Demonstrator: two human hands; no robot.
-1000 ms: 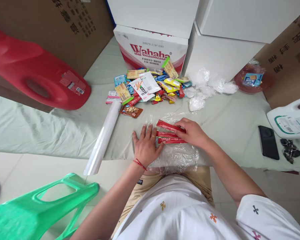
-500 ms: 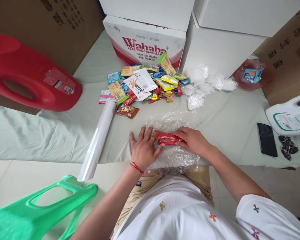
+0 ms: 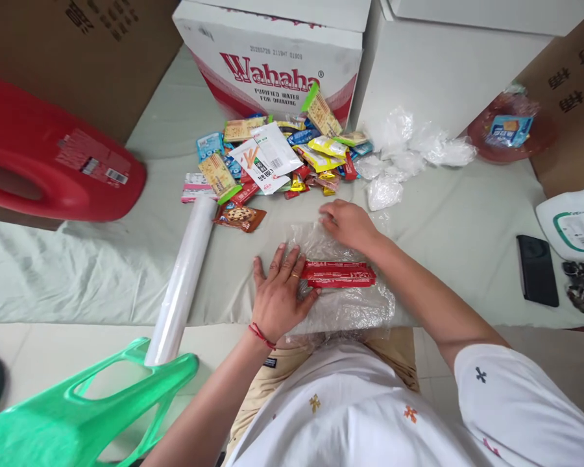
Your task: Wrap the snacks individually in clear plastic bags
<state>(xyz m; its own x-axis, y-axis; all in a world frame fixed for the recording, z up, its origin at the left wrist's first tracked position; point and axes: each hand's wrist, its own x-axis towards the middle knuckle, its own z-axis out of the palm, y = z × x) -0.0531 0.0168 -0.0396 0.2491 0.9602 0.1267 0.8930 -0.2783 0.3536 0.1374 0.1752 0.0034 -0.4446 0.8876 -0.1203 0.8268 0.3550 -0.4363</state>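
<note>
Two slim red snack packets lie side by side on a crumpled sheet of clear plastic film at the near edge of the covered table. My left hand rests flat with its fingers spread, the thumb side touching the packets' left end. My right hand is off the packets, over the film's far edge, with its fingers loosely bent and nothing seen in them. Beyond it lies a pile of wrapped snacks, with a brown cookie packet at its near side.
A roll of plastic film overhangs the table edge at left, by a green stool. Clear wrapped bundles sit right of the pile. A red jug, a Wahaba-style white carton, a phone and keys surround the area.
My right hand has let go of the red packets and moved forward, away from them. My left hand stays in place beside them. The view has shifted slightly.
</note>
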